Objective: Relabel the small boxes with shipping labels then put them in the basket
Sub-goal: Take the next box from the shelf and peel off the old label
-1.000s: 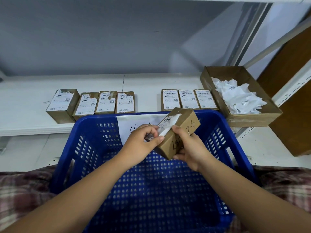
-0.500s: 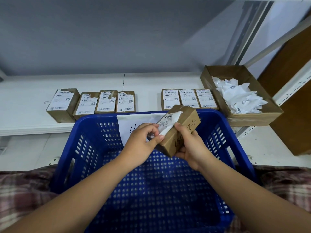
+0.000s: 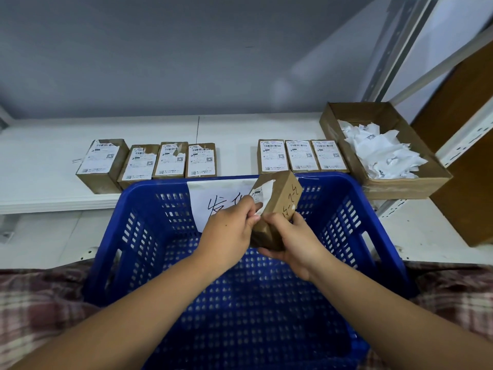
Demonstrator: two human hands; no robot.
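White shelf (image 3: pixel 40 161) runs beyond both hands. Blue basket (image 3: pixel 160 184) sits under them, w/ open mesh floor showing below the wrists and its far rim just past the fingers. Cardboard tray (image 3: pixel 400 188) of peeled labels lies far right of the R hand (image 3: pixel 296 241). Four boxes (image 3: pixel 170 160) stand beyond the L hand (image 3: pixel 229 231), three boxes (image 3: pixel 298 156) beyond the R. Small brown box (image 3: pixel 282 193) is tilted over the basket. R hand grips its lower end, L pinches the white label (image 3: pixel 266 192), half-lifted off the top face. Handwriting on its side.
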